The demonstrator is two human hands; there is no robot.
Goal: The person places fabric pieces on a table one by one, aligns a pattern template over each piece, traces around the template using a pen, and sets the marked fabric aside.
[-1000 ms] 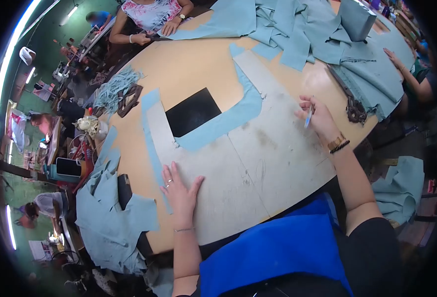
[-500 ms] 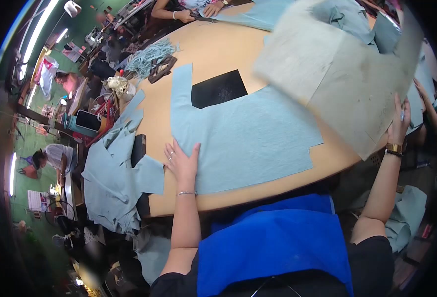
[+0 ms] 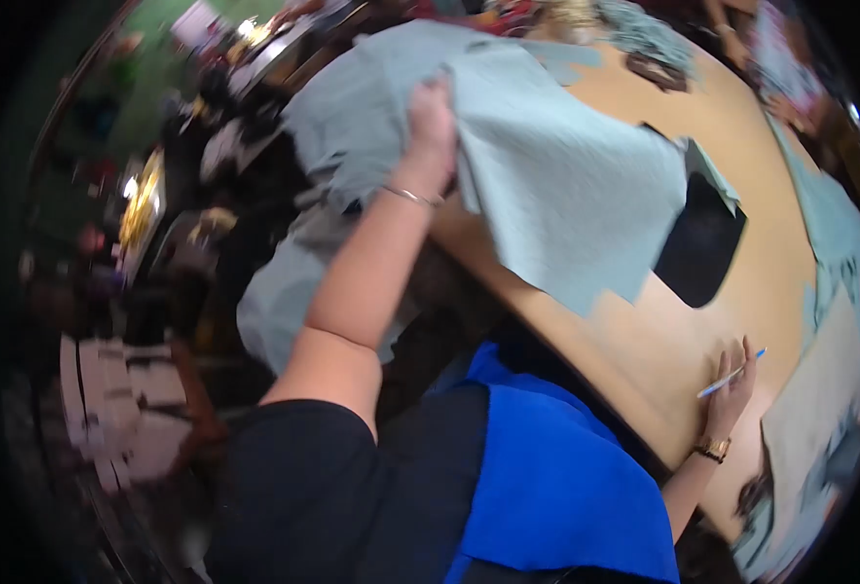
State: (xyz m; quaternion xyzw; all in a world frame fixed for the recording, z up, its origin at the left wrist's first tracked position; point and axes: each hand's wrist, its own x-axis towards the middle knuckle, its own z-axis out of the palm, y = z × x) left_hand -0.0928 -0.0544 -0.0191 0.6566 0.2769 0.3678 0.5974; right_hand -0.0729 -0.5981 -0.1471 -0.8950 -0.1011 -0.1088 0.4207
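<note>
Your left hand [image 3: 433, 122], blurred, is closed on one edge of a pale blue cloth piece [image 3: 576, 185], lifting that side above the table [image 3: 644, 341]. The cloth drapes away from your grip to the right, its far end beside a black panel [image 3: 707, 243] that lies on the table. Behind your left hand, a pile of blue cloth [image 3: 342, 112] spreads over the table's edge. Your right hand [image 3: 730, 394] is well apart from the cloth piece, its fingers around a slim blue-and-white pen [image 3: 731, 380]. Near that hand, toward the right, lies a large greyish-white sheet [image 3: 814, 399].
</note>
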